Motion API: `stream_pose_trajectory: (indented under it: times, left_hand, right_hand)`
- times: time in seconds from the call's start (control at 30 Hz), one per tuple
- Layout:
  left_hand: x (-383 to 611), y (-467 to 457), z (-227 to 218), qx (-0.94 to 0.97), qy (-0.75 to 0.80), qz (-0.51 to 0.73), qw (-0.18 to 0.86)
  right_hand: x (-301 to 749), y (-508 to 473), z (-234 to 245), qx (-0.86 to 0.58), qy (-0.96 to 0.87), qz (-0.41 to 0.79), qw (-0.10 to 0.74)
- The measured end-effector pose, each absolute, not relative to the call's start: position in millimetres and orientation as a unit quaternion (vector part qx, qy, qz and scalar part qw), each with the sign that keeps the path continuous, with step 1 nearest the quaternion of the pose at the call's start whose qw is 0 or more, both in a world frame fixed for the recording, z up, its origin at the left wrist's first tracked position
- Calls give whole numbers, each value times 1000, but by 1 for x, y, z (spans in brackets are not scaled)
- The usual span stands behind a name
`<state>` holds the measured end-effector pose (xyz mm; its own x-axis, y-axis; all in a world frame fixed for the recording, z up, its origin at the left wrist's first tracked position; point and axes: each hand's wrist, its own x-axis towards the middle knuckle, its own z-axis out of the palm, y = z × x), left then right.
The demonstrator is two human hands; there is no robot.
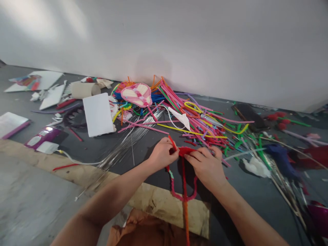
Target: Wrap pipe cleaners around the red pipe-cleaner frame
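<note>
My left hand [162,153] pinches a short red pipe cleaner [173,142], whose tip sticks up past the fingers. Close on its right, my right hand [208,166] has its fingers closed on the red top part [186,151] of a pipe cleaner shape. From there a red strip runs down the middle, inside a curved pink outline [174,193] with a pale green bit at its left. Below the outline comes an orange stem [186,218], pointing toward me. My fingers partly hide the upper part of the shape.
Beyond my hands lies a heap of coloured pipe cleaners [176,99] with a pink-rimmed pipe cleaner piece [137,95] on it. A white glue gun nozzle-like piece [180,118], a white card [98,115], thin wires [120,150], a purple device [44,136] and a dark phone [249,117] lie around.
</note>
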<state>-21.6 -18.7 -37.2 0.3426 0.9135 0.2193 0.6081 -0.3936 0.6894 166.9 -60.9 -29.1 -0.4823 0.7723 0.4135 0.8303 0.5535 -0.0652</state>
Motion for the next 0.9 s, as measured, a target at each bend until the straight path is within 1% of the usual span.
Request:
stream_pose_trajectory:
  times: [0.13, 0.23, 0.47, 0.57, 0.63, 0.7, 0.77, 0.83, 0.9]
  left_hand:
    - [-24, -17, -34, 797, 471, 312, 214]
    - [-25, -16, -32, 792, 499, 298, 187]
    - [-43, -3, -27, 747, 571, 295, 170]
    - [-61, 5, -14, 735, 594, 288, 153]
    - [-69, 2, 2, 739, 587, 313, 107]
    - [-67, -10, 20, 761, 550, 343, 25]
    - [-55, -30, 33, 798, 468, 373, -65]
    - [-38, -52, 35, 877, 333, 342, -61]
    - [-22, -68, 26, 930, 271, 244, -39]
  right_hand:
    - [167, -60, -29, -464, -862, -67, 193]
    - [166, -59, -30, -460, -864, -67, 191]
    - [165, -59, -31, -458, -865, -75, 190]
    - [166, -60, -32, -460, -864, -78, 191]
    - [167, -61, -33, -461, -864, -76, 189]
    - [168, -61, -35, -460, -864, -73, 190]
    - [168, -61, -36, -460, -864, -68, 192]
    - [168, -60, -37, -461, -863, -60, 198]
    - [169, -60, -37, -460, -862, -50, 206]
